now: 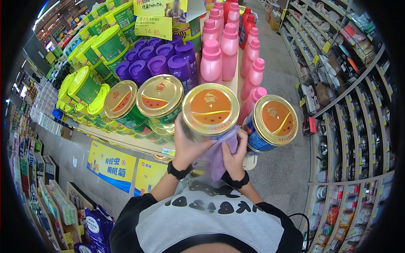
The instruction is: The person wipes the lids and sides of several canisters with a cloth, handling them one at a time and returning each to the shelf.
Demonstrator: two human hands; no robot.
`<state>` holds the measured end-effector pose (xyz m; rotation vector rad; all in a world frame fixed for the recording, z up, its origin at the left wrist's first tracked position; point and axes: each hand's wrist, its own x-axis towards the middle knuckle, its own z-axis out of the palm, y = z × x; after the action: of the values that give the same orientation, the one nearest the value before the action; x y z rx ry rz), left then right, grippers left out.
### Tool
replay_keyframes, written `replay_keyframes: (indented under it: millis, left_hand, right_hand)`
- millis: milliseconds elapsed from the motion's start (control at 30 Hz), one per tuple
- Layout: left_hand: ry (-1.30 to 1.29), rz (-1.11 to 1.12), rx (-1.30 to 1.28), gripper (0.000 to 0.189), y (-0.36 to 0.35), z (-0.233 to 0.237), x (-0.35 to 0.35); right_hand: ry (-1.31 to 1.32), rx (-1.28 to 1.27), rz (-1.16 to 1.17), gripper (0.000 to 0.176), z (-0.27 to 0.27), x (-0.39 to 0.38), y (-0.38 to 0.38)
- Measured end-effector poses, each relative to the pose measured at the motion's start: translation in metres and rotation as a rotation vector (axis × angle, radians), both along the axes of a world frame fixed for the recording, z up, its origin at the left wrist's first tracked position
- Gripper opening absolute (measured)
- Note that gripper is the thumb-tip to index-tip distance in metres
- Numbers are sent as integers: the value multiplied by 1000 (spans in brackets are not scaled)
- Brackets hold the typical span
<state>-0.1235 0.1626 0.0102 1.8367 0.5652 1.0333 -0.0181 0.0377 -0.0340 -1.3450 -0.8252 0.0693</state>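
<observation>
A round tin with a gold-rimmed orange lid [210, 109] is in front of me. My left hand [187, 145] curves around its lower left side, with the fingertips partly hidden. A purple cloth [218, 158] is gripped in my right hand [235, 152] and touches the tin's side just under the lid. To the right stands a similar tin with a blue body [273, 120], close to my right hand. Two more gold-lidded tins, a nearer one [160, 95] and a farther one [121, 99], stand to the left on green-bodied tins.
Purple bottles [152, 64] and pink bottles [230, 50] stand behind the tins. Green tubs with lime lids [109, 43] are stacked at left. A yellow price sign [153, 28] hangs above. Stocked shelves [350, 139] line the right side, across a grey floor [283, 173].
</observation>
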Motion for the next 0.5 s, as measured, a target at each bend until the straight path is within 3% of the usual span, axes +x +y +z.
replay_keyframes:
  millis: [67, 267, 500]
  left_hand:
    - [8, 33, 104, 114, 2, -6, 2]
    - [-35, -65, -69, 112, 3, -5, 0]
    - [-7, -13, 29, 117, 0, -5, 2]
  right_hand:
    - [2, 3, 1, 47, 1, 0, 1]
    - [-1, 8, 11, 48, -3, 0, 0]
    - [8, -10, 15, 47, -3, 0, 0]
